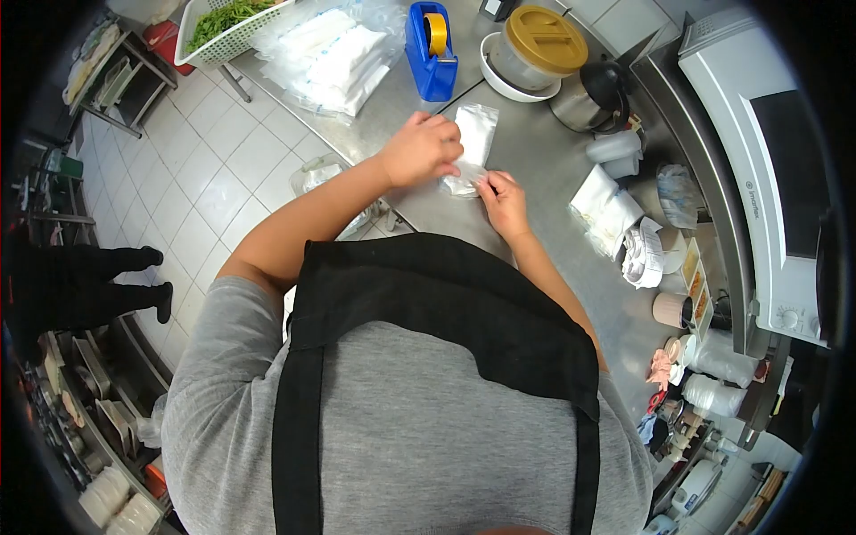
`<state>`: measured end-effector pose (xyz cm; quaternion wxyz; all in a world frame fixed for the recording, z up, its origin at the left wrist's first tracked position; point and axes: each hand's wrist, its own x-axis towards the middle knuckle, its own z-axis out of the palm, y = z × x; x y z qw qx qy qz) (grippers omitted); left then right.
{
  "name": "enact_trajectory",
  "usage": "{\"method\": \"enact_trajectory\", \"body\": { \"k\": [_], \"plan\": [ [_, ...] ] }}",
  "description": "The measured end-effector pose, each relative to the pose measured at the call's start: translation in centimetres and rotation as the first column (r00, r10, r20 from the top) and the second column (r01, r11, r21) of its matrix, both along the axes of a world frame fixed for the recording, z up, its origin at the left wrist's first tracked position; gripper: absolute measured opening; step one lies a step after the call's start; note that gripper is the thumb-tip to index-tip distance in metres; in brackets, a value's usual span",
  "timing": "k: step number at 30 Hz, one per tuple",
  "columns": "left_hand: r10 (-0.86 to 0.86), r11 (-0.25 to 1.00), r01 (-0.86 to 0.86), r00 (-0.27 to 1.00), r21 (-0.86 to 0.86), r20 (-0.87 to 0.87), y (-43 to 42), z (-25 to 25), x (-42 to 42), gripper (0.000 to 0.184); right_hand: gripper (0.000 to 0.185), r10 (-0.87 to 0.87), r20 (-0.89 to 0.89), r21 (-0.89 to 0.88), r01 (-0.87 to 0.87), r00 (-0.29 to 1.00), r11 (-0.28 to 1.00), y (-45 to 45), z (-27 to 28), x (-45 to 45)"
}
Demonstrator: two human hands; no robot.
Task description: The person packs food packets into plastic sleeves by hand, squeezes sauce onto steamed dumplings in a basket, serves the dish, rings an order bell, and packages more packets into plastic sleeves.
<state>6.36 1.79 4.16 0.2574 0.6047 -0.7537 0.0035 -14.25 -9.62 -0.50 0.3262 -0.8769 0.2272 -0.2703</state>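
On the steel worktop in front of me lies a small clear plastic bag with something white inside. My left hand comes from the left, its fingers curled over the bag's near left part. Between thumb and fingers, my right hand pinches the near right edge of the same bag. A blue tape dispenser with a roll of yellow tape stands just beyond my left hand. Left of it is a pile of similar white-filled plastic bags.
A white basket of greens stands at the far left. Beyond the bag are a yellow-lidded container and a kettle. A microwave and white papers are on the right. Someone in dark trousers stands at left.
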Motion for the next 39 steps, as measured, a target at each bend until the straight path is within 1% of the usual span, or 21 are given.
{"method": "enact_trajectory", "body": {
  "k": [2,3,6,9,12,13,15,16,19,21,22,24,25,27,28,30,31,33,34,37,39],
  "plan": [
    [0.062,0.995,-0.036,0.958,0.098,-0.280,-0.2,0.4,0.7,0.046,0.023,-0.017,-0.006,0.021,0.017,1.000,1.000,-0.1,-0.4,0.0],
    [0.086,0.992,-0.032,0.870,0.119,-0.486,-0.3,0.2,0.8,0.053,0.024,-0.026,-0.010,0.032,0.026,1.000,0.999,-0.1,-0.4,0.1],
    [0.081,0.988,0.025,0.766,0.155,-0.638,0.5,-2.3,0.3,0.055,0.024,-0.038,-0.045,0.057,0.040,0.998,0.998,-0.2,-0.4,0.1],
    [0.284,0.949,-0.089,0.653,0.302,-0.702,0.8,-2.8,-2.2,0.048,0.024,-0.080,-0.044,0.102,0.085,0.996,0.991,0.5,0.5,0.4],
    [0.442,0.895,-0.271,0.647,0.355,-0.621,0.6,-3.4,-3.5,0.040,0.024,-0.109,-0.016,0.186,0.110,0.994,0.976,0.5,0.0,0.8],
    [0.430,0.902,-0.324,0.626,0.285,-0.650,0.6,-4.0,-3.8,0.033,0.024,-0.140,-0.032,0.177,0.143,0.990,0.974,0.4,-0.3,0.9],
    [0.455,0.887,-0.392,0.641,0.245,-0.618,0.6,-4.8,-3.9,0.031,0.025,-0.198,-0.062,0.161,0.205,0.978,0.965,0.4,-0.6,1.2],
    [0.467,0.877,-0.425,0.648,0.223,-0.602,0.6,-5.1,-3.8,0.030,0.024,-0.195,-0.047,0.176,0.200,0.980,0.964,0.5,-0.5,1.4],
    [0.444,0.886,-0.427,0.677,0.178,-0.587,1.0,-5.3,-3.9,0.031,0.020,-0.172,-0.003,0.250,0.167,0.985,0.954,0.8,-0.4,1.4],
    [0.335,0.940,-0.288,0.695,0.180,-0.637,1.8,-4.5,-3.5,0.035,0.017,-0.129,0.029,0.337,0.112,0.991,0.935,0.7,-0.6,1.1],
    [0.280,0.960,-0.219,0.697,0.175,-0.661,2.2,-4.0,-3.0,0.037,0.017,-0.068,0.066,0.198,0.054,0.996,0.979,1.0,-0.4,0.7],
    [0.087,0.996,-0.088,0.892,0.019,-0.444,2.8,-4.4,-1.6,0.045,0.024,0.067,0.111,-0.091,-0.057,0.992,0.994,2.0,0.1,-0.7],
    [-0.009,0.999,-0.004,0.950,-0.042,-0.311,3.0,-4.6,-1.0,0.049,0.030,0.089,0.071,-0.150,-0.078,0.993,0.986,2.4,0.4,-1.1],
    [-0.051,0.998,0.041,0.965,-0.041,-0.258,3.4,-5.2,-0.6,0.053,0.042,0.124,-0.012,-0.262,-0.123,0.992,0.957,2.9,0.7,-1.6],
    [-0.074,0.997,0.066,0.971,-0.041,-0.229,3.5,-5.4,-0.5,0.054,0.045,0.140,-0.016,-0.290,-0.139,0.990,0.947,2.9,0.9,-1.5],
    [-0.109,0.994,0.101,0.966,-0.048,-0.236,3.4,-5.7,-0.4,0.052,0.052,0.172,-0.025,-0.347,-0.169,0.985,0.923,2.7,1.2,-1.4],
    [-0.127,0.992,0.118,0.962,-0.051,-0.240,3.3,-5.7,-0.4,0.051,0.051,0.188,-0.054,-0.329,-0.195,0.981,0.924,2.3,1.0,-1.4],
    [-0.096,0.995,0.097,0.934,-0.016,-0.345,3.3,-5.3,-0.2,0.048,0.050,0.221,-0.109,-0.291,-0.244,0.969,0.925,1.4,0.3,-1.6],
    [-0.080,0.996,0.088,0.915,0.002,-0.395,3.2,-5.0,-0.2,0.048,0.048,0.229,-0.103,-0.293,-0.250,0.968,0.923,1.4,0.1,-1.7],
    [-0.009,0.995,-0.040,0.877,-0.091,-0.480,1.1,-4.5,0.2,0.044,0.044,0.256,-0.100,-0.318,-0.274,0.962,0.908,1.5,0.0,-1.8],
    [0.018,0.997,-0.036,0.971,-0.069,-0.238,-1.4,-3.9,0.4,0.046,0.041,0.263,-0.123,-0.352,-0.290,0.957,0.890,1.6,0.4,-2.1]
  ]
}}
